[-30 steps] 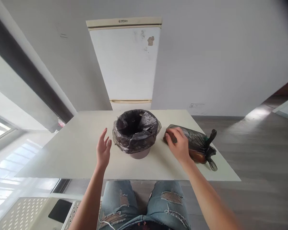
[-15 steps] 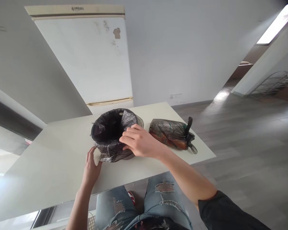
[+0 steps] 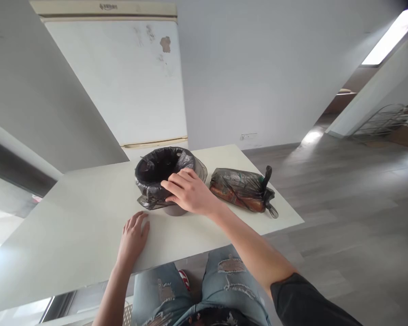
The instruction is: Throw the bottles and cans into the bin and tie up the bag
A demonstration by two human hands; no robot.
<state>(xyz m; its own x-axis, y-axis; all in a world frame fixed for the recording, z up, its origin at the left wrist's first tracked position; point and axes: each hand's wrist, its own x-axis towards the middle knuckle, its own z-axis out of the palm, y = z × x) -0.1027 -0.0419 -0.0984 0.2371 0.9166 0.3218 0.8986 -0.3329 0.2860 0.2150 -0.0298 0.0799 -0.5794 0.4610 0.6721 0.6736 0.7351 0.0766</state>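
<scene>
A trash can (image 3: 174,210), its dark base showing at the bottom, stands on the white table (image 3: 88,217). Lining it is a black garbage bag (image 3: 153,194), folded over the rim with loose edges hanging outside. My right hand (image 3: 188,190) is closed over the can's near rim, fingers inside and thumb outside, gripping rim and bag together. In front of the can, my left hand (image 3: 134,233) lies on the tabletop, holding nothing, thumb apart from the fingers. To the right of the can lies a knotted dark plastic bag (image 3: 240,188) with orange-brown contents showing through.
Behind the table stands a white refrigerator (image 3: 122,81) against a grey wall. The table's right edge ends just past the knotted bag, with grey wood-look floor (image 3: 326,217) beyond. My legs in ripped jeans (image 3: 231,276) are at the near edge.
The lined trash can has shifted slightly away from me, with my right hand still on its rim. My left hand has come off the can's side and now lies on the table.
</scene>
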